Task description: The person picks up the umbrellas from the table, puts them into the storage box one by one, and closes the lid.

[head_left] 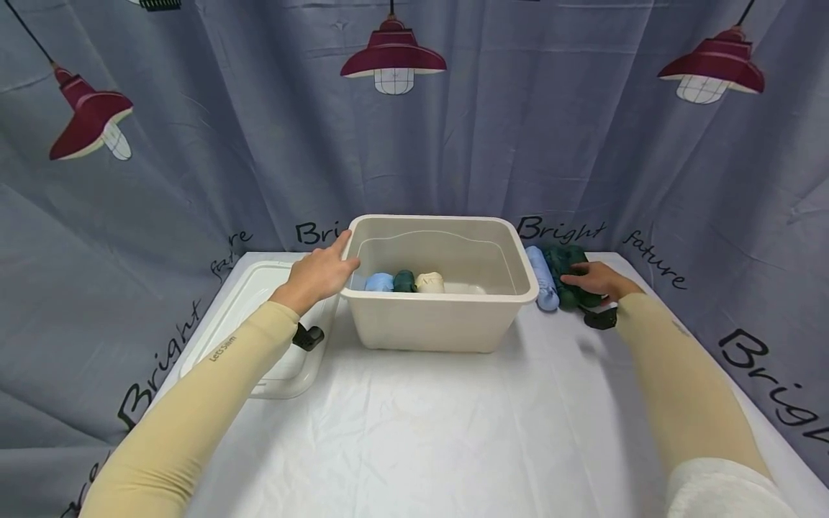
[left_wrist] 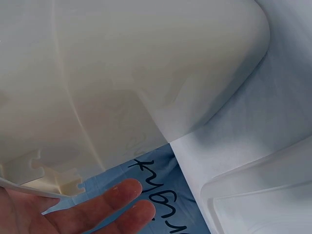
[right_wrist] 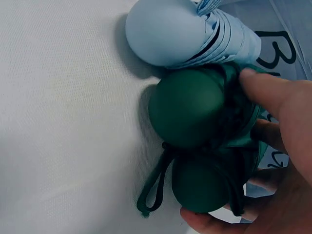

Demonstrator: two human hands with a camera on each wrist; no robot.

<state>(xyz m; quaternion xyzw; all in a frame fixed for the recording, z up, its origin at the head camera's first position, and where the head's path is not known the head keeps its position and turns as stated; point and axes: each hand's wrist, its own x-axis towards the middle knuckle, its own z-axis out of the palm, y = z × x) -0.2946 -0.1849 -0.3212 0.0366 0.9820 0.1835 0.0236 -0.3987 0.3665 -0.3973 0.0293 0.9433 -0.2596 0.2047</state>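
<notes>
A cream plastic storage bin (head_left: pixel 440 324) stands on the table, with a blue folded umbrella (head_left: pixel 379 282), a green one (head_left: pixel 404 281) and a cream one (head_left: pixel 430 283) inside. My left hand (head_left: pixel 322 272) holds the bin's left rim, thumb over the edge; in the left wrist view two fingers (left_wrist: pixel 117 195) stretch out beneath the rim. Right of the bin, my right hand (head_left: pixel 599 280) grips two dark green folded umbrellas lying side by side. Its thumb is on the upper umbrella (right_wrist: pixel 187 109) and fingers wrap the lower umbrella (right_wrist: pixel 200 185), which has a wrist loop.
A light blue folded umbrella (head_left: pixel 542 279) lies between the bin and the green pair. The bin's white lid (head_left: pixel 285 381) lies flat at the left, partly under my left forearm. A white cloth covers the table (head_left: pixel 427 432); a grey-blue curtain (head_left: pixel 440 158) hangs behind it.
</notes>
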